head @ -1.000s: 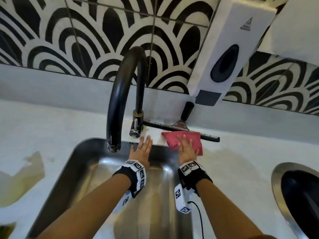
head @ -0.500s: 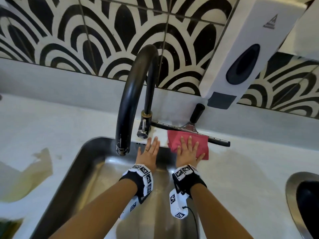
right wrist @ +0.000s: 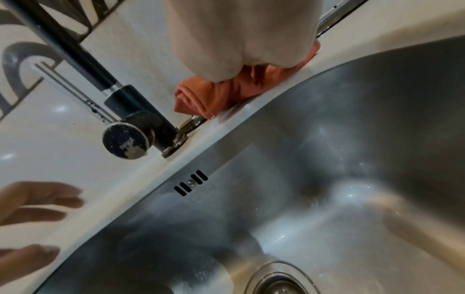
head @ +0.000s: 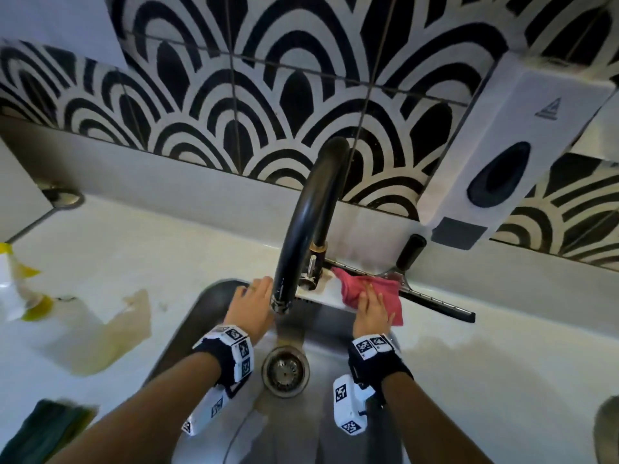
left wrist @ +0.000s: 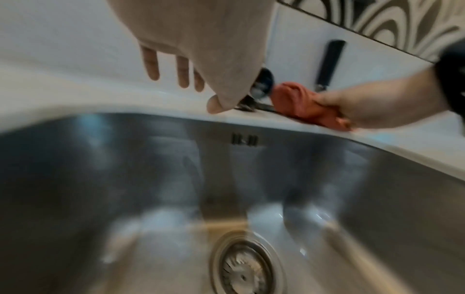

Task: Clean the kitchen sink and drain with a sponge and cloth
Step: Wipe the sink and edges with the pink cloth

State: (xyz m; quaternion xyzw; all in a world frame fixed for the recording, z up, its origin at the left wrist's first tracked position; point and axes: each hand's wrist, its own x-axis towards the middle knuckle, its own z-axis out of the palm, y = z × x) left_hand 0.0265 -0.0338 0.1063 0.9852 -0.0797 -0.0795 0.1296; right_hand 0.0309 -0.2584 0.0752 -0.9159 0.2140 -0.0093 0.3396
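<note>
The steel sink (head: 204,316) has a round drain (head: 284,370) in its floor. A red cloth (head: 385,293) lies bunched on the white ledge behind the basin, just right of the black faucet (head: 311,212) base. My right hand (head: 371,309) presses flat on the cloth with straight fingers; the right wrist view shows the cloth (right wrist: 208,95) folded up against the faucet base (right wrist: 135,123). My left hand (head: 251,303) is open with fingers spread, over the sink's back rim left of the spout, holding nothing. A green and yellow sponge (head: 47,426) lies on the counter at lower left.
A squeegee (head: 435,303) with a black handle lies along the back ledge behind the cloth. A white soap dispenser (head: 502,162) hangs on the tiled wall above it. A spray bottle (head: 16,286) and a yellowish wet patch (head: 100,333) are on the left counter.
My right hand has pushed the cloth left toward the faucet base, bunching it. My left hand has shifted left, away from the faucet base. The head view has swung left.
</note>
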